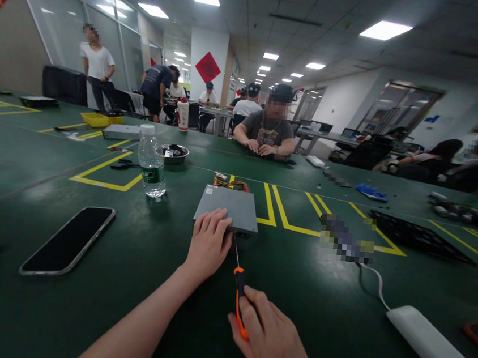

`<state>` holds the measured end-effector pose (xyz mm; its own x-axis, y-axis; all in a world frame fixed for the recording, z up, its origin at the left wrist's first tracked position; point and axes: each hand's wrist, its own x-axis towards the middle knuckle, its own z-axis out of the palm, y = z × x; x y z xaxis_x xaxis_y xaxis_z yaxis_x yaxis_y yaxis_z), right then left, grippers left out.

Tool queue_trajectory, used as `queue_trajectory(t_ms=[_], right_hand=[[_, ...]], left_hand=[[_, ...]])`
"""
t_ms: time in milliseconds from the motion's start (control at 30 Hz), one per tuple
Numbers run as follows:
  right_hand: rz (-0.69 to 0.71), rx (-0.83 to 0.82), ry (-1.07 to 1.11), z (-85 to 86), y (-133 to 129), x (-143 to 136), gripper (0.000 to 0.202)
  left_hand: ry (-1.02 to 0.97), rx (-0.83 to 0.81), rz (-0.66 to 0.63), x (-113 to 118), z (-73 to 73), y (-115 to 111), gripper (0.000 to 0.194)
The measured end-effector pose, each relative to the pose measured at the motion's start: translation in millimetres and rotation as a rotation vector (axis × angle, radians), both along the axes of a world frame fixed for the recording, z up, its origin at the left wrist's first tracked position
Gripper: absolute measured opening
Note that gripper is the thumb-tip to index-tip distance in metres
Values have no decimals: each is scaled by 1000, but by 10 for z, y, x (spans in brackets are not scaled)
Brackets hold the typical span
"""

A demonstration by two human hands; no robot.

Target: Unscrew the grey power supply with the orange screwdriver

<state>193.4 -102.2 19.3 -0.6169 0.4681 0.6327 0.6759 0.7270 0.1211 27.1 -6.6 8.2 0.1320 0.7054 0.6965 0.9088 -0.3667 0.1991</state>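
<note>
A grey metal computer power supply lies on the green table in front of me, its bundle of coloured wires coming out at the far side. My left hand holds it at the near left, fingers on the top cover and thumb by the near edge. In my right hand is a screwdriver with an orange and black handle. Its thin shaft points away from me, and the tip meets the near side of the power supply. What the tip touches there is hidden.
A water bottle stands left of the power supply, before a metal bowl. Nearer lies a phone. On the right are a white power bank with a cable and a black grille. A person sits opposite.
</note>
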Motion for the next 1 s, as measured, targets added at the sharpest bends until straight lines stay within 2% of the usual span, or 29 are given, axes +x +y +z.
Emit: queue_trajectory(t_ms=[100,267,367,500,600,667,800,900,1000], right_hand=[[-140,-55,38,32,-50,-42,21],[-325,-187,261,29,-70,-88,26],[-403,-367,415,-9,-81,-128,25],[-424,-622,621,-108,-119,-264,25],[-461,-795,881,-195,-140,-397,23],[-429,-969,1096,-244,-137,-471,29],[-228,-1312,1516,-270,-97,-548,53],[-196,-1427,1730,-211,-70,-550,61],[-193,-1508,1851,-128,-59,-538,57]], left_hand=[[1,-2,0,-7,-5,-2,25],[-3,2,-7,-12,-13,1,26],[-9,-4,-11,-14,-12,0,26],[-18,8,-20,-18,-8,-4,26],[-17,9,-19,-18,-5,-6,26],[-17,12,-16,-18,-6,-5,26],[-17,4,-13,-15,-12,-2,26],[-15,4,-16,-11,-13,1,27],[-16,13,-18,-12,-7,2,26]])
